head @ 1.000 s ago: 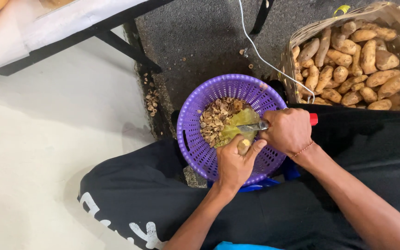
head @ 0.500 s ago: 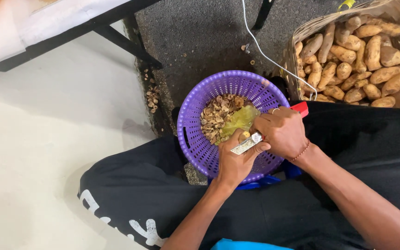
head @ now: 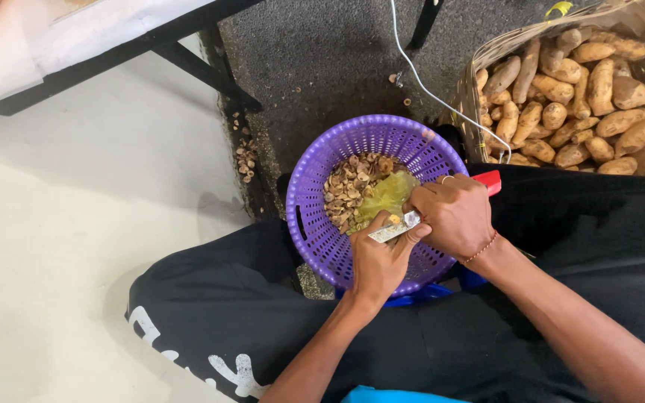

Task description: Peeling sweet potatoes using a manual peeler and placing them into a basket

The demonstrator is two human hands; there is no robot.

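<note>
Peeler [head: 396, 227] with red handle, gripped in closed right hand [head: 453, 216], scrapes a small, firm, likely slippery root pinched by left hand [head: 378, 261] fingers over purple basket [head: 311, 216].

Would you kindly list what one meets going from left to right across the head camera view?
White-covered table → scattered peelings on the ground → purple basket → left hand → right hand gripping a red-handled knife → box of sweet potatoes.

Black trousers, red wrist thread, ring
</note>
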